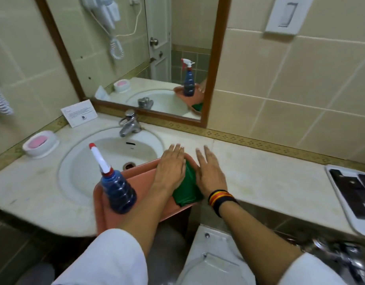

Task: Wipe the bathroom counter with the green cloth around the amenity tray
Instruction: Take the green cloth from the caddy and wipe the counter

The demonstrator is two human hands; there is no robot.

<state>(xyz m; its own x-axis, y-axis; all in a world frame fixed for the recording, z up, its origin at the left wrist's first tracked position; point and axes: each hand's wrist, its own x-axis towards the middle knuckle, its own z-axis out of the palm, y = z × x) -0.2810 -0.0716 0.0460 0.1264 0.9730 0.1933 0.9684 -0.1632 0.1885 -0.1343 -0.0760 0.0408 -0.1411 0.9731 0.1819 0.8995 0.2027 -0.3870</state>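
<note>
Both hands, left (170,170) and right (210,173), rest flat with fingers released, flanking the green cloth (187,190). The cloth lies in a pink tray (136,179) overhanging the desk (270,182) edge. A blue spray bottle (117,192) stands in the tray.

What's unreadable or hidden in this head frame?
- Green cloth: mostly under the left hand and right hand; grip unclear.
- White tray: cut off by the right edge; its dark items are blurred.
- Card: print too small to read.
- Pink tray: near side hidden by the left arm and spray bottle.
</note>
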